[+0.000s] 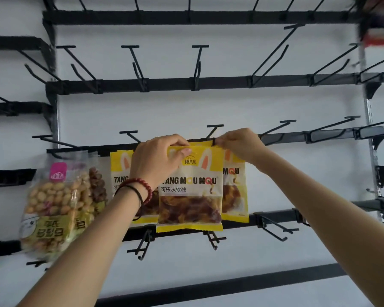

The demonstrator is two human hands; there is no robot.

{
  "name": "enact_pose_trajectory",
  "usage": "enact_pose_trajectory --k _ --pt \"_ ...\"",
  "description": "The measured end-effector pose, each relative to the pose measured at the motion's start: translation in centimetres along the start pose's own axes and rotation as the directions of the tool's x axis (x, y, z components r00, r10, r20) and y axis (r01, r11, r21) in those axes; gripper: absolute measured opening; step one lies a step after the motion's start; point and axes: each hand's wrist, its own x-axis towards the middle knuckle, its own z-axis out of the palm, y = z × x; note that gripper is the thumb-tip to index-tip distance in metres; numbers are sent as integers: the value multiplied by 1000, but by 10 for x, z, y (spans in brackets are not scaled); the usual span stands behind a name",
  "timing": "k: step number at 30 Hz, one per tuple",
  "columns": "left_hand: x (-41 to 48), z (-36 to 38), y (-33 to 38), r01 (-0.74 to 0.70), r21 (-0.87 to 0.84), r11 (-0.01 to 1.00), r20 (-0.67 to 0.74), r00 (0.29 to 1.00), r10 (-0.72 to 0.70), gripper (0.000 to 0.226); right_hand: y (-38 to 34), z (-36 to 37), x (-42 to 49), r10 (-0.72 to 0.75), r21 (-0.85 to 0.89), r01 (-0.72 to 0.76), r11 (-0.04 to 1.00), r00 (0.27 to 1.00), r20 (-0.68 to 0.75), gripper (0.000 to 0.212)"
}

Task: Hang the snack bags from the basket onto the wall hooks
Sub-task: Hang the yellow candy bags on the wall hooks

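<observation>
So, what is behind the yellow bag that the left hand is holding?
Behind the front yellow bag is a second yellow bag of the same print; only its right strip shows. The front bag covers the rest, and the right hand hides most of the hook.

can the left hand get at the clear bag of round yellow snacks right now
Probably not yet: the left hand grips the top of the yellow plastic gummy bag. Once freed, likely yes, since the clear bag of round yellow snacks hangs beside that forearm with nothing in front.
</observation>
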Motion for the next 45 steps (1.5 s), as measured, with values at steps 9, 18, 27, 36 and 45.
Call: enact_pose_trajectory --k 9,18,27,36,45 --pt "9 8 0 60 -183 981 -1 998 -61 14 36 22 -1 -234 -61 231 971 866 -443 21" --pt "21 33 20 17 -296 955 -13 1000 -22 14 37 9 -13 -226 73 252 965 940 -254 15" --pt "36 40 33 42 -346 937 -39 997 -60 12 27 -3 -2 -136 127 179 976 947 -291 17" --pt "39 39 32 103 -357 928 14 994 -105 11 26 -1 1 -82 107 113 988 963 -258 12" --pt "29 53 22 133 -292 947 53 991 -123 13 36 15 0 -74 -4 76 997 960 -271 7"
